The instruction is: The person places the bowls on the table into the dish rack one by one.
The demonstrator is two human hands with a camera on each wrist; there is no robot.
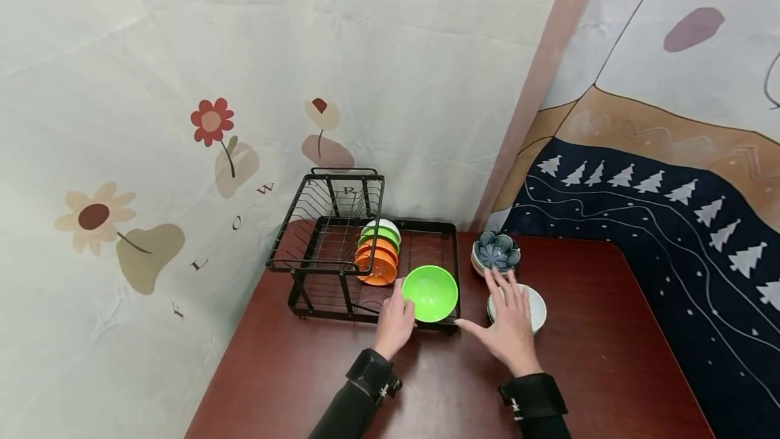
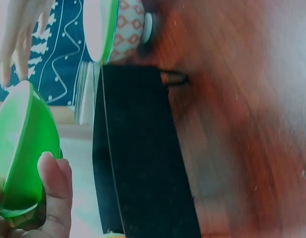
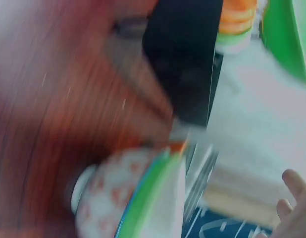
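My left hand (image 1: 395, 322) grips the edge of a bright green bowl (image 1: 430, 294), held tilted over the front right corner of the black dish rack (image 1: 456, 269). In the left wrist view the thumb presses the outside of the green bowl (image 2: 41, 148). My right hand (image 1: 508, 322) is spread with straight fingers and holds nothing. It hovers over a stack of bowls with a white bowl (image 1: 536, 308) on top. In the right wrist view, a bowl with a red-patterned outside (image 3: 113, 191) shows in that stack, and the right fingertips (image 3: 294, 183) are apart from it.
Inside the rack, orange bowls (image 1: 379, 268), green bowls and a white bowl stand on edge in a row. The rack's raised wire tier (image 1: 329, 222) overhangs its left side. Blue-grey flower-shaped bowls (image 1: 495, 253) sit stacked right of the rack, near the table's (image 1: 609, 358) back edge.
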